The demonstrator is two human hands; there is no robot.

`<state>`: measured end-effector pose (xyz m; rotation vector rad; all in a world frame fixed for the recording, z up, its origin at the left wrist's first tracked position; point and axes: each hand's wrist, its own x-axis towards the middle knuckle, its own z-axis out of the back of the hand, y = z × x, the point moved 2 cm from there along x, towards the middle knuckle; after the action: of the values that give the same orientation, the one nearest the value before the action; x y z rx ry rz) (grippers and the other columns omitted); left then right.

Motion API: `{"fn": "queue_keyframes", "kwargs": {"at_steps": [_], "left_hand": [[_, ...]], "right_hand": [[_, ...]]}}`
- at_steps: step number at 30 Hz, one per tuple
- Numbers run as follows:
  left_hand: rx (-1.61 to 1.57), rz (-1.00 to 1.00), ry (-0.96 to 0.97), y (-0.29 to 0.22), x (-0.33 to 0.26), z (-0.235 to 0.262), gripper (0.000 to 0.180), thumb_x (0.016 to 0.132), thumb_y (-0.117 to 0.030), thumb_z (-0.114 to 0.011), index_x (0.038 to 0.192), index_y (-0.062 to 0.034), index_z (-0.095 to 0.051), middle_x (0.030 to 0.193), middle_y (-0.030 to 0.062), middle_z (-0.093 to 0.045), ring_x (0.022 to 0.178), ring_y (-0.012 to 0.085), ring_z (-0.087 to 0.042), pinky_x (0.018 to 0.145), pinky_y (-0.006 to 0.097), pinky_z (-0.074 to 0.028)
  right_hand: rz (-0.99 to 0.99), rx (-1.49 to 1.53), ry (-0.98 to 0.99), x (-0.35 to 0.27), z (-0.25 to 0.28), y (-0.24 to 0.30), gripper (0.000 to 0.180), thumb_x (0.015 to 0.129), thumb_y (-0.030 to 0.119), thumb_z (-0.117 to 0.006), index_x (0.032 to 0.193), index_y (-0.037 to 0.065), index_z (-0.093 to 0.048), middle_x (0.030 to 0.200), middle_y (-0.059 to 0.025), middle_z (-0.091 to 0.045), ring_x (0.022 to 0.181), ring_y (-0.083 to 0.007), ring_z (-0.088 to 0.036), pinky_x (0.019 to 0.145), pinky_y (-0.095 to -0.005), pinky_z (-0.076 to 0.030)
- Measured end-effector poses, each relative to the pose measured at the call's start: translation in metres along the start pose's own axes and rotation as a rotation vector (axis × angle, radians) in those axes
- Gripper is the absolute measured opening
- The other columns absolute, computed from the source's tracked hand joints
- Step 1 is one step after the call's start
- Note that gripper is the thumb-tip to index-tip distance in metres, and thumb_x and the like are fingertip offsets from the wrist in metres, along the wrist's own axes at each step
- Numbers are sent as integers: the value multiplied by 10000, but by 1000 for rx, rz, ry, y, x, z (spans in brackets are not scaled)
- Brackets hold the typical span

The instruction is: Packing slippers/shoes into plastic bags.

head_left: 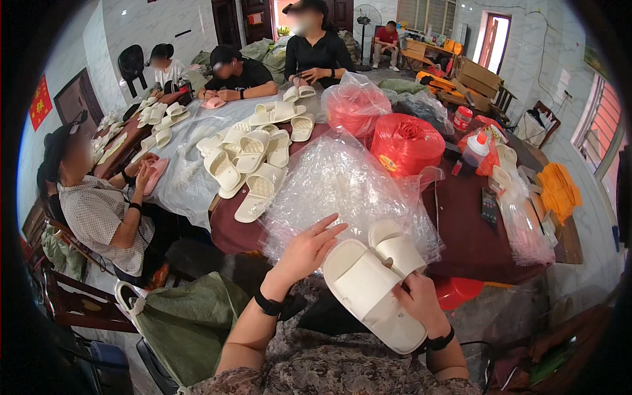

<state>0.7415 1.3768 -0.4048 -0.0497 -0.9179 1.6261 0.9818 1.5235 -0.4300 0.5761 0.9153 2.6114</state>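
In front of me, at the table's near edge, my right hand [423, 301] grips a pair of cream slippers [370, 289]. One slipper lies over the other, and the farther one [397, 249] shows its wide strap. Some fingers of that hand are hidden by the slippers. Just left of the pair, my left hand [304, 253] holds nothing, its fingers stretched apart and pointing toward the table. Beyond both hands lies a stack of clear plastic bags [329, 191]. A pile of similar cream slippers [252, 150] sits left of the bags.
Red twine rolls [407, 143] stand behind the bags. On the right are a phone [488, 206], a bottle [475, 150] and orange cloth [559, 191]. Left of me stands a green sack [191, 322]. A co-worker [102, 210] sits at the left; others work at the far side.
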Motion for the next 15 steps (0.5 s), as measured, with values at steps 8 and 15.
{"fn": "queue_keyframes", "kwargs": {"at_steps": [8,15], "left_hand": [[370,-161,-30,-26,-3,0,402,873,-116,-610,1274,-131,-602,1420,119,-489,1154,361,-534,925,450,-482],[424,-144,-77,-29,-5,15,402,850,-104,-636,1252,-99,-609,1412,117,-493,1216,362,-487,974,467,-443]], "right_hand": [[203,-101,104,6,0,26,260,850,245,-666,944,3,-660,800,-162,-630,724,-347,-625,649,-437,-503],[250,-127,-5,8,2,33,230,830,225,-678,901,8,-656,802,-169,-627,724,-353,-623,647,-437,-502]]}}
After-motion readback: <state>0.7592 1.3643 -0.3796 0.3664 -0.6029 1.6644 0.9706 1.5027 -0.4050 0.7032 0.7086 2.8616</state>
